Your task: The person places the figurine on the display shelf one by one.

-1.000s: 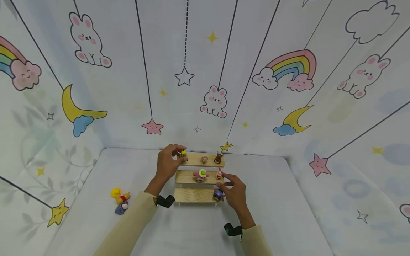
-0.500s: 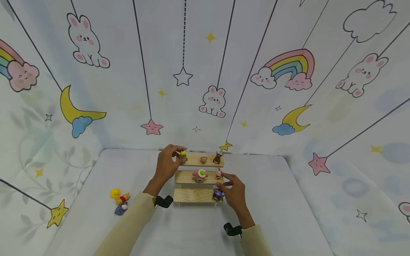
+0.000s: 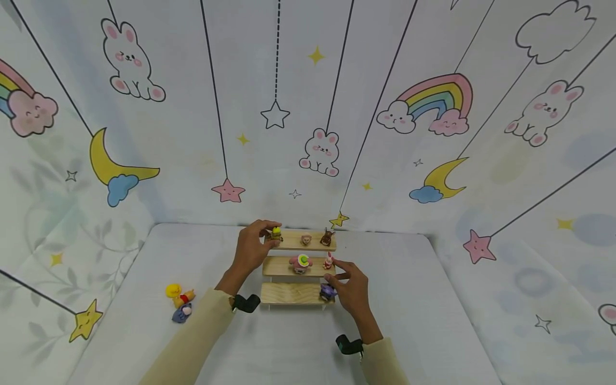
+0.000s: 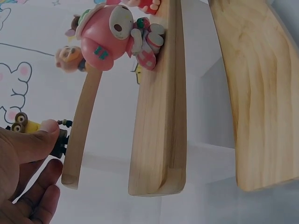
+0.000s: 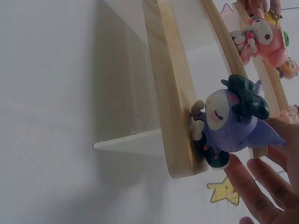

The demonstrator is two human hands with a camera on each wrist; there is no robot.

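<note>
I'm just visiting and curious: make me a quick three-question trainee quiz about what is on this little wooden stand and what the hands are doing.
1. True or false: the left hand pinches the yellow figure on the top step.
2. Which step bears the purple figure? A top, B middle, C bottom.
3. Fill in: two more toys lie on the table to the stand's ____.

Key: 1 true. 2 C, the bottom step, beside the right hand. 3 left.
</note>
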